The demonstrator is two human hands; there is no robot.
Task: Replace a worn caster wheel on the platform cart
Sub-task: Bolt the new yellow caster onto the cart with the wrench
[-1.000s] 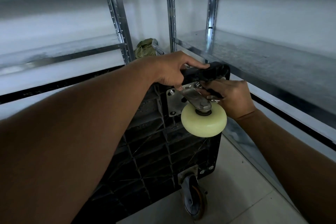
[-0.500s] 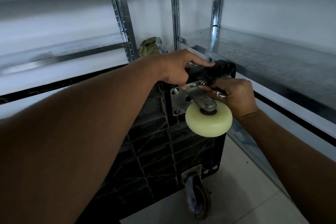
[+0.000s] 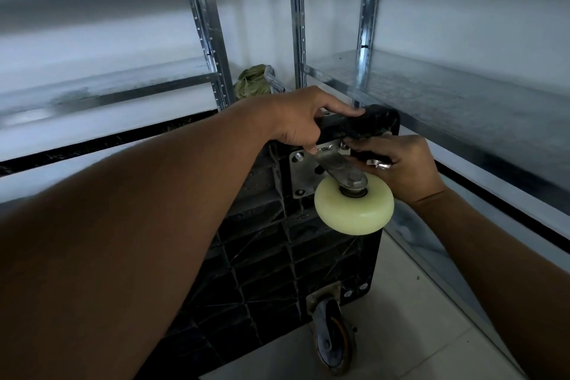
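The black platform cart (image 3: pixel 271 256) stands on edge with its ribbed underside facing me. A new cream caster wheel (image 3: pixel 354 210) on a steel bracket and mounting plate (image 3: pixel 300 176) sits against the cart's upper right corner. My left hand (image 3: pixel 300 119) grips the cart's top edge, thumb down on the plate and index finger stretched along the rim. My right hand (image 3: pixel 401 163) pinches a small metal fastener or tool at the plate's upper right bolt; what it holds is mostly hidden. A worn grey caster (image 3: pixel 334 339) hangs at the cart's lower corner.
Galvanised steel shelving stands behind at the left (image 3: pixel 209 40) and at the right (image 3: pixel 462 92), close to the cart. A green bundle (image 3: pixel 251 82) and a metal handle lie behind the cart. Pale tiled floor (image 3: pixel 416 318) lies below.
The view has shifted slightly, so cart and wheel sit a little further right. Both hands stay on the caster's mounting plate; my right hand's fingers have moved slightly at the bolt.
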